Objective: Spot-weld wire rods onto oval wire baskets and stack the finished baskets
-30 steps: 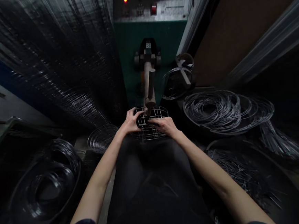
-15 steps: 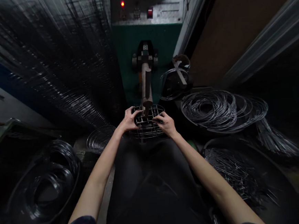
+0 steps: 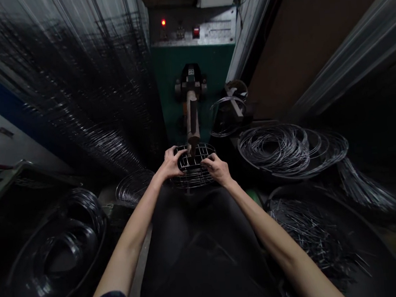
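Note:
A round wire grid basket (image 3: 195, 181) sits just in front of me, under the electrode arm (image 3: 192, 117) of a green machine. My left hand (image 3: 171, 163) grips its left rim, thumb and fingers curled round the wires. On the other side my right hand (image 3: 217, 167) pinches at the grid near its right edge; whether a short wire is between the fingertips is too small to tell. The arm's tip comes down between both hands, onto or close to the grid. Dimness hides the basket's lower part.
To the right, one tub holds coiled wire rings (image 3: 276, 149) and another short cut wires (image 3: 314, 235). More wire rings (image 3: 67, 250) fill a tub at left. Stacked wire grids (image 3: 103, 82) rise on the left. Behind is a control panel (image 3: 193, 27) with a lit red lamp.
The camera view has tilted slightly up, so the machine appears lower. Both hands stay on the basket, with little change in their grip.

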Available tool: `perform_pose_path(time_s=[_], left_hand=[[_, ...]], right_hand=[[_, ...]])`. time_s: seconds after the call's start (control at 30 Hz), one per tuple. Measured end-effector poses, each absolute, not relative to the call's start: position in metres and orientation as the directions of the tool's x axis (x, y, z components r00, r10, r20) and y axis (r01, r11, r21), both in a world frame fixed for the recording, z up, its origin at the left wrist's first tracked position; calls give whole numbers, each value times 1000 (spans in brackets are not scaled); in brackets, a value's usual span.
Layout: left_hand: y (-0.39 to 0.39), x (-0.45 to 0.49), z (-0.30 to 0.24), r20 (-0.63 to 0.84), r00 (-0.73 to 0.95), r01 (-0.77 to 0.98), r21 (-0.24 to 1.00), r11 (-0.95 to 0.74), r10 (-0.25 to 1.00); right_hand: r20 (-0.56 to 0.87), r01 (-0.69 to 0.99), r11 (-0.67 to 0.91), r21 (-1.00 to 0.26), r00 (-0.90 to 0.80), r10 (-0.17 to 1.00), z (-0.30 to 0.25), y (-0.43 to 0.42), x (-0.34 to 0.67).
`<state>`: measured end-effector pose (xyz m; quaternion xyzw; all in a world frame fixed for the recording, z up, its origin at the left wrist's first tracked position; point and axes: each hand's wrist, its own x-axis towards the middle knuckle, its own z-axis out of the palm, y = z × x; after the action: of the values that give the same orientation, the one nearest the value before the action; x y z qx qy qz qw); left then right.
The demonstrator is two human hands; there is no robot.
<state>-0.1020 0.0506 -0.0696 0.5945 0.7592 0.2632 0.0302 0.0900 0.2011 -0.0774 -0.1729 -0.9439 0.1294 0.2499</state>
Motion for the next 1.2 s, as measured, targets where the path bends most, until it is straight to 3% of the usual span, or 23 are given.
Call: perform_pose_path(time_s=[0.37, 1.2], left_hand=[[64, -117, -68, 308, -302, 905, 389, 170, 902], [68, -128, -72, 283, -313, 886, 430, 172, 907]], right_hand=[[411, 271, 881, -388, -805, 428, -72, 211, 71], [417, 263, 828, -496, -764, 492, -74, 211, 64]])
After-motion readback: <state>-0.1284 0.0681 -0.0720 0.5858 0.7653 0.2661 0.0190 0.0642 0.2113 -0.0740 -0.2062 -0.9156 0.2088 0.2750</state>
